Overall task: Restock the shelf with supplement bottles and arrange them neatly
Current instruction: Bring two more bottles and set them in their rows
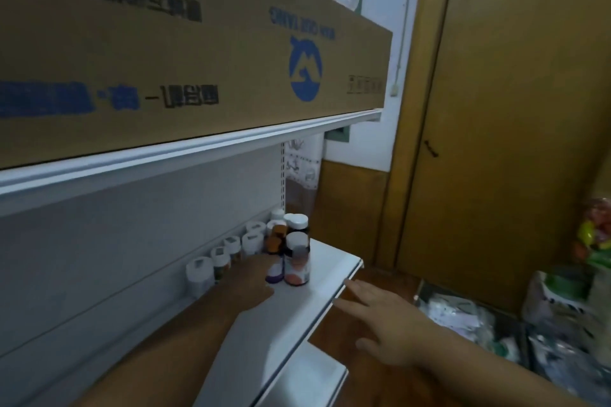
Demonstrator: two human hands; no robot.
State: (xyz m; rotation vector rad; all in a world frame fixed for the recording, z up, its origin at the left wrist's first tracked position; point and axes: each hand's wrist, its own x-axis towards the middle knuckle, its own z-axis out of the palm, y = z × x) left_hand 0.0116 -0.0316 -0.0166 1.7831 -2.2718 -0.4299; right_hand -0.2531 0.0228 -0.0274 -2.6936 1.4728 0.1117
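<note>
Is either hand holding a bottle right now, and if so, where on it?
The right hand holds nothing, fingers spread by the shelf edge. The left hand reaches the bottles; whether it grips one cannot be told.

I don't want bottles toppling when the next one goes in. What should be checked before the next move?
1. Left hand against the bottles: ok, it touches the front purple-label bottle; grip cannot tell.
2. Right hand free: ok, fingers spread, holding nothing, beside the shelf edge.
3. Bottles upright: ok, the back row of white-capped bottles and the orange-label bottle stand.
4. Neat rows: not ok, the right-end cluster is bunched.
5. Room on the shelf in front: ok, bare surface near the edge.
6. Labels facing forward: cannot tell, too blurred.
</note>
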